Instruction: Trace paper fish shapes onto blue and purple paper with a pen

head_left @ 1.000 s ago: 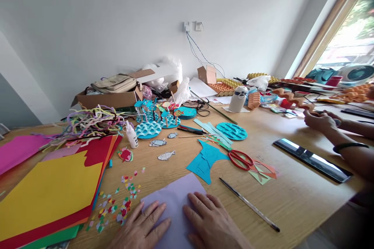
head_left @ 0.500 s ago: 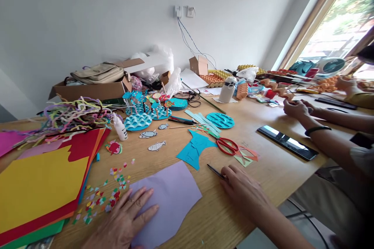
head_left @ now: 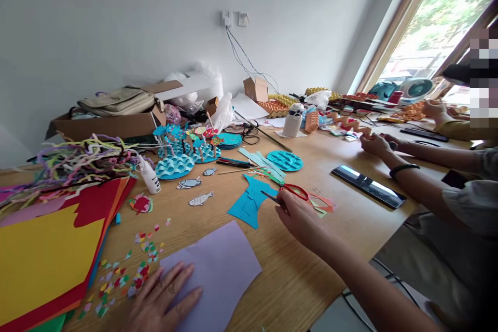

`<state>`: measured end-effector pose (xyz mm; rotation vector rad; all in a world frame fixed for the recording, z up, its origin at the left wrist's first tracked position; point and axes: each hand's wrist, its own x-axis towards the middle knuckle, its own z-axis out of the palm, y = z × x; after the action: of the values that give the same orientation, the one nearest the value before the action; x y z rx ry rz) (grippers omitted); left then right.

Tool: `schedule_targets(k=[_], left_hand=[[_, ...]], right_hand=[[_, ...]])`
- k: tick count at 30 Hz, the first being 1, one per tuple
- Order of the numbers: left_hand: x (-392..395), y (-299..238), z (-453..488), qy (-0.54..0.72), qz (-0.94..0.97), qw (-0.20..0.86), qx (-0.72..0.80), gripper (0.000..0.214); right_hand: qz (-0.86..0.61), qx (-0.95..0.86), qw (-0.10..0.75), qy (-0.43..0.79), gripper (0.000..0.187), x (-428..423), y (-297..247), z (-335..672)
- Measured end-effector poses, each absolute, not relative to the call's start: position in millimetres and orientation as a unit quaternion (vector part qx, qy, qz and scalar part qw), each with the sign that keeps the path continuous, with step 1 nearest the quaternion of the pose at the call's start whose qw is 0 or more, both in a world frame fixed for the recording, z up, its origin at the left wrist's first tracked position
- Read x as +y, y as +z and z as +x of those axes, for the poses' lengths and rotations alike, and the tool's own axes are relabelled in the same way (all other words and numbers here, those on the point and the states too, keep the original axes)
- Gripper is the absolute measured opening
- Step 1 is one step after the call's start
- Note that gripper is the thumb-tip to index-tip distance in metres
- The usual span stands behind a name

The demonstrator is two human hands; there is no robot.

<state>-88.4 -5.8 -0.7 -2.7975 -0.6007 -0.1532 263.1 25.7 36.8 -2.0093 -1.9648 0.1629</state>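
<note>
My left hand lies flat with fingers spread on a sheet of purple paper, over its left side. In my right hand is a dark pen, gripped with its tip pointing left over the cut blue paper. Red-handled scissors lie just beyond that hand, partly hidden by it. Small coloured paper scraps are scattered beside my left hand. Fish cutouts lie farther back, near a white glue bottle.
Stacked coloured paper covers the left side, below a pile of pipe cleaners. Blue wavy discs stand behind the fish. A black phone lies at right, near a co-worker's hands holding an orange egg-carton strip.
My right hand has lifted and moved forward with the pen, towards the scissors and blue paper. My left hand stays on the purple paper. The view has shifted slightly.
</note>
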Motion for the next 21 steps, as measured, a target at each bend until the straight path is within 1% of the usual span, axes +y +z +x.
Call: schedule_targets(k=[5,8,10,14,17,21], left_hand=[[-10,-9,-90,-0.027,-0.962,0.161,-0.218,0.063],[-12,-6,-91,-0.030,-0.961,0.164,-0.220,0.064],[-13,1,-89,-0.035,-0.961,0.147,-0.232,0.066],[-14,12,-80,-0.050,-0.958,0.103,-0.265,0.072],[-16,9,-74,-0.057,-0.955,0.094,-0.276,0.073],[-18,4,-73,-0.055,-0.953,0.085,-0.285,0.070]], right_hand=[[-0.573,-0.793,0.161,0.129,0.020,45,36,244],[-0.546,-0.805,0.163,0.165,0.020,50,34,230],[-0.516,-0.822,0.148,0.190,0.021,52,34,220],[-0.454,-0.868,0.064,0.193,0.038,56,39,200],[-0.466,-0.870,-0.003,0.159,0.039,58,43,189],[-0.477,-0.865,-0.054,0.146,0.040,65,51,179]])
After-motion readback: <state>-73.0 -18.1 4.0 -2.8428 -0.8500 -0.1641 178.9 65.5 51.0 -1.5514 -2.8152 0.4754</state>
